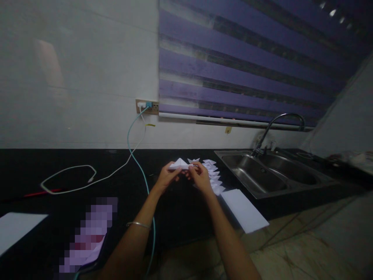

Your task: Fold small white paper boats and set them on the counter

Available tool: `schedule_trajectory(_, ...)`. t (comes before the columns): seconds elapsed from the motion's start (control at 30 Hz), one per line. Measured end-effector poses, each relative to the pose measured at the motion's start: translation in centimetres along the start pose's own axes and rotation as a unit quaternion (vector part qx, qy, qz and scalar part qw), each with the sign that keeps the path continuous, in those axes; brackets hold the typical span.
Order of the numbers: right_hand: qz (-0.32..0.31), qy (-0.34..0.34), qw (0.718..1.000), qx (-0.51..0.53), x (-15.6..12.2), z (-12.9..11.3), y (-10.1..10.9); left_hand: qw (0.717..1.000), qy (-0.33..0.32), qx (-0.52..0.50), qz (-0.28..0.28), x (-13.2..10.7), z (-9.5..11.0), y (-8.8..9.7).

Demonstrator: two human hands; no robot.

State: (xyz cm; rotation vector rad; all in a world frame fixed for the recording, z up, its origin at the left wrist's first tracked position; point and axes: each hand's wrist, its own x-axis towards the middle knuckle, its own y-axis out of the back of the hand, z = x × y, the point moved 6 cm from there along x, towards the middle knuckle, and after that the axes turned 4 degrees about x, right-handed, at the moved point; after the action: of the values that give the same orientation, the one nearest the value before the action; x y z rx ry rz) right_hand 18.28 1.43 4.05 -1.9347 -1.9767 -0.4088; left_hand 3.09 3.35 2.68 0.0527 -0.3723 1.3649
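Observation:
Both hands are raised over a black countertop (186,202) and pinch one folded white paper piece (180,163). My left hand (167,177) grips its left end, fingers closed. My right hand (200,177) grips its right end, fingers closed too. Just beyond and right of my right hand lies a row of several small folded white paper pieces (214,177). A flat white paper sheet (244,210) lies at the counter's front edge, to the right of my right forearm.
A steel sink (271,173) with a curved tap (279,124) is set into the counter on the right. White cable (70,179) and teal cable (140,155) run from a wall socket (147,105) across the counter. Another white sheet (17,229) lies far left.

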Motion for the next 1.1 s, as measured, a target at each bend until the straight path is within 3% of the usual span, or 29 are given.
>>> schedule_trajectory(0.33,0.009,0.014,0.999,-0.033,-0.2,-0.3,0.3,0.999,-0.016,0.013,-0.025,-0.1,0.3,-0.1)
schedule_trajectory(0.7,0.029,-0.006,0.999,-0.028,-0.3,-0.5,0.3,0.998,-0.008,0.057,0.021,-0.2,0.7,0.7)
schedule_trajectory(1.1,0.019,-0.012,1.0,-0.011,0.4,0.9,0.7,0.991,-0.023,0.131,-0.001,-0.1,1.0,0.8)
